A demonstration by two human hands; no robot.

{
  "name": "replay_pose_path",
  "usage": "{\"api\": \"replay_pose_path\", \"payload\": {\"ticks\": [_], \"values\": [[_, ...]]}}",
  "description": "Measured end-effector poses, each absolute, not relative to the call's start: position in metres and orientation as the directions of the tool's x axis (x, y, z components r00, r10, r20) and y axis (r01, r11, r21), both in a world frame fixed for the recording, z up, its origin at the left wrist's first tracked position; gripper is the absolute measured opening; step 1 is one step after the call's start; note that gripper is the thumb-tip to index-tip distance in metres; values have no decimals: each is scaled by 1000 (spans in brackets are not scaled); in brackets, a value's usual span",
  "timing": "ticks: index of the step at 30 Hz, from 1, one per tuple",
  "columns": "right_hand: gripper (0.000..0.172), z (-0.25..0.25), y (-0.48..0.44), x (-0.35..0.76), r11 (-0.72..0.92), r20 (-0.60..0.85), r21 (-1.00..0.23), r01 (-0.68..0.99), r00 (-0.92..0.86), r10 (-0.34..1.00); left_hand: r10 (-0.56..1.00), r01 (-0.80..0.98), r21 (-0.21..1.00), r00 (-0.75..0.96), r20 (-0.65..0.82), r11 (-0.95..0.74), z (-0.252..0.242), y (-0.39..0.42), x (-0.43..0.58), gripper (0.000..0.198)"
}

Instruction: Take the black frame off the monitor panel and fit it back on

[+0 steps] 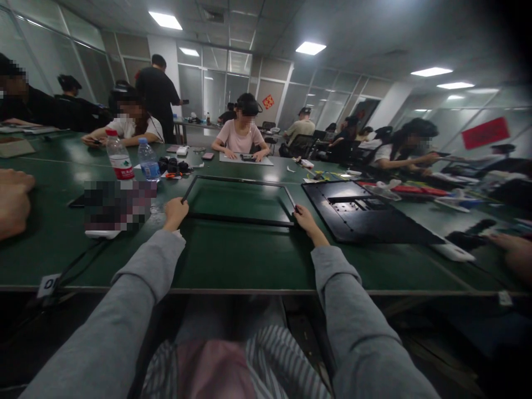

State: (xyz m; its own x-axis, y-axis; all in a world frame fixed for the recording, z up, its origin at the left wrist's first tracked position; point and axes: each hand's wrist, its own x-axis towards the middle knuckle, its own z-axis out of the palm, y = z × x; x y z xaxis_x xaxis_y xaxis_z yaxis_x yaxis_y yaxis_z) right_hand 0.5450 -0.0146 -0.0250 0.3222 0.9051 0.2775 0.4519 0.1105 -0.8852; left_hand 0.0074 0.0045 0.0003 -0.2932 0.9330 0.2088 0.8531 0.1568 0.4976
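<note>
A thin black rectangular frame (pixel 239 219) lies flat on the green table (pixel 233 260) in front of me. My left hand (pixel 175 213) is closed around the frame's near left corner. My right hand (pixel 305 219) is closed on its near right corner. Both arms reach forward in grey sleeves. Through the frame's open middle the green table top shows.
A black back panel (pixel 361 213) lies to the right of the frame. Two water bottles (pixel 119 157) and small black parts (pixel 172 165) stand at the back left. Other people sit around the table, and a neighbour's hand (pixel 12 202) rests at far left.
</note>
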Motion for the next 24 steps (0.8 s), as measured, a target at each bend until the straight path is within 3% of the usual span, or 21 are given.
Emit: {"api": "replay_pose_path", "payload": {"ticks": [5, 10, 14, 24], "values": [[51, -24, -21, 547, 57, 301, -840, 540, 376, 877, 924, 877, 472, -248, 293, 86, -10, 7, 8, 39], [49, -15, -29, 540, 28, 343, -778, 627, 388, 855, 896, 821, 570, -265, 356, 17, -17, 9, 9, 32], [46, -9, -34, 537, -35, 348, -700, 713, 384, 855, 910, 792, 610, -271, 313, 26, -15, 7, 10, 31], [43, -20, -25, 550, -62, 411, -625, 778, 396, 821, 935, 830, 557, -180, 305, -22, -11, 8, 17, 47]]}}
